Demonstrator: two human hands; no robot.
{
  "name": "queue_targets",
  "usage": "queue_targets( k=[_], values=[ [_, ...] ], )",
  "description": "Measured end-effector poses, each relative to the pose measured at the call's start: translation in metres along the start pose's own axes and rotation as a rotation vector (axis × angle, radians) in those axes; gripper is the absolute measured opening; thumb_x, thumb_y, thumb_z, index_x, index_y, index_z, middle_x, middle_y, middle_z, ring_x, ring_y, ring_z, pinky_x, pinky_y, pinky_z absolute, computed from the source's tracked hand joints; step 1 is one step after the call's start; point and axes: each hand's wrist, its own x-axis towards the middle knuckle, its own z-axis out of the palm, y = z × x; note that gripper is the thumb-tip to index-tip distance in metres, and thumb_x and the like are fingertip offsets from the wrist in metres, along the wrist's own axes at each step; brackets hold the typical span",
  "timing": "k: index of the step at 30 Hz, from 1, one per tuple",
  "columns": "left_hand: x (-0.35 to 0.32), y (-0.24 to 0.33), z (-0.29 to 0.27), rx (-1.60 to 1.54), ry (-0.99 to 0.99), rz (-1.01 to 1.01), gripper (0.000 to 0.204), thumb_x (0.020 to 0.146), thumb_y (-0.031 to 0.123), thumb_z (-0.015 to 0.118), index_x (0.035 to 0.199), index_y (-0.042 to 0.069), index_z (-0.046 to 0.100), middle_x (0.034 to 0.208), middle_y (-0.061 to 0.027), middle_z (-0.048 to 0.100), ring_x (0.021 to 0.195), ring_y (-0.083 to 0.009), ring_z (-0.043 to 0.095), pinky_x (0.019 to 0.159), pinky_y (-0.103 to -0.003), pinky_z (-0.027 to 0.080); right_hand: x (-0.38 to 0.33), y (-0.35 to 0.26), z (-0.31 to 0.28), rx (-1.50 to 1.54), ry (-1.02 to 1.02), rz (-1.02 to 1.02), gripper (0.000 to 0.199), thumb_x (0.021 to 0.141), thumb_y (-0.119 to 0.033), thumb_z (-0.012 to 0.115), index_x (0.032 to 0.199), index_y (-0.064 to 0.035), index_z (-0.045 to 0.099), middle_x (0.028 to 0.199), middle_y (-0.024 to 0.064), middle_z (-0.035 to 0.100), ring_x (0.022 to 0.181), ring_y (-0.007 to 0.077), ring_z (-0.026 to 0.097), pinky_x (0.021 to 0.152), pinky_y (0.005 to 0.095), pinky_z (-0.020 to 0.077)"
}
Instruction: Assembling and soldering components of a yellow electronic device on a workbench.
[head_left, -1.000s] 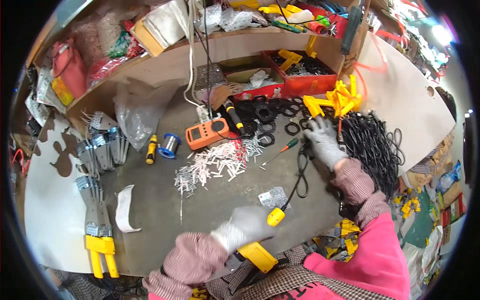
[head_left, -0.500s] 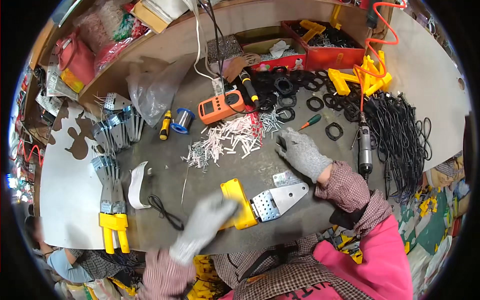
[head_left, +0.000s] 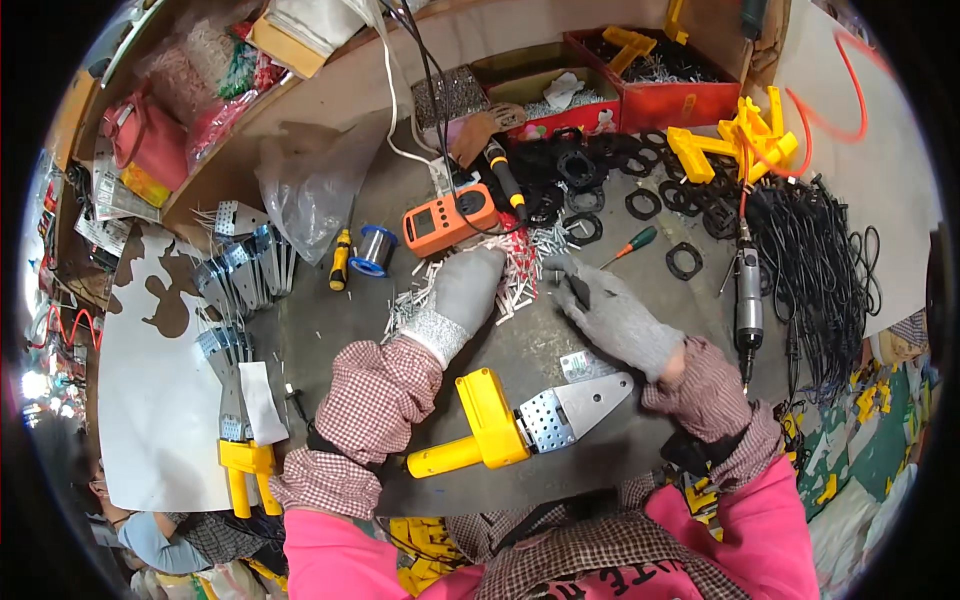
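My left hand [head_left: 462,292], in a grey glove, reaches onto the pile of small white sleeves [head_left: 516,285], its fingers bunched together and what they pinch hidden. At the edge of the silver screws [head_left: 552,240] is my gloved right hand [head_left: 622,318], its fingers curled in and any small thing in them too small to make out. On the table below both hands lies a yellow plastic pistol-shaped housing [head_left: 490,415] with a perforated metal guard and a tapered grey metal plate [head_left: 597,400]. A small clear-and-silver packet [head_left: 582,366] rests beside the plate.
An orange meter [head_left: 449,220], a solder spool [head_left: 373,250] and a screwdriver [head_left: 630,246] lie beyond my hands. Black rings [head_left: 684,261], a power screwdriver [head_left: 747,300] and black cords [head_left: 815,270] are at right. Similar yellow assemblies [head_left: 246,458] stand at left.
My left hand has left the yellow housing and moved up to the white sleeves. My right hand stays near the screws. The white paper strip at left now sits closer to the yellow assemblies.
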Motion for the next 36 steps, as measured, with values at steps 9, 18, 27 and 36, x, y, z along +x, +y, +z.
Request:
queue_targets(
  k=[9,18,27,36],
  values=[
    [-0.065,0.039,-0.067,-1.066,-0.53,-0.152,0.012,0.089,0.006,0.063,0.096,-0.001,0.068,0.088,-0.0057,0.072,0.081,-0.0105,0.067,0.078,-0.027,0.053,-0.095,-0.045,-0.004,0.472,-0.379,-0.018,0.027,0.088,-0.009,0.067,0.114,-0.0054,0.061,0.113,0.0134,0.061,0.115,0.0336,0.057,0.103,0.0443,0.0437],
    [-0.074,0.048,-0.062,-0.9,-0.565,0.095,0.012,0.083,0.014,0.068,0.092,0.007,0.073,0.083,-0.012,0.072,0.079,-0.0302,0.071,0.076,-0.038,0.055,-0.104,-0.032,0.019,0.375,-0.274,-0.161,0.025,0.087,-0.009,0.069,0.111,-0.011,0.066,0.108,0.0084,0.063,0.107,0.0313,0.059,0.097,0.0442,0.0459],
    [-0.049,0.051,-0.073,-0.621,-0.845,0.304,0.021,0.075,0.006,0.067,0.095,0.007,0.072,0.085,-0.0133,0.069,0.084,-0.0319,0.068,0.078,-0.038,0.053,-0.104,-0.032,0.02,0.337,-0.241,-0.197,0.026,0.087,-0.01,0.069,0.113,-0.0096,0.067,0.107,0.0086,0.064,0.103,0.0305,0.059,0.094,0.042,0.0473],
    [-0.109,0.06,-0.072,-0.338,-0.278,0.406,0.052,0.067,0.041,0.081,0.104,0.01,0.061,0.106,-0.0079,0.06,0.11,-0.0279,0.056,0.107,-0.052,0.034,-0.101,-0.036,0.026,0.353,-0.17,-0.166,0.025,0.085,-0.009,0.067,0.11,-0.0078,0.065,0.106,0.012,0.061,0.102,0.0312,0.059,0.091,0.0429,0.0466]
  ],
)
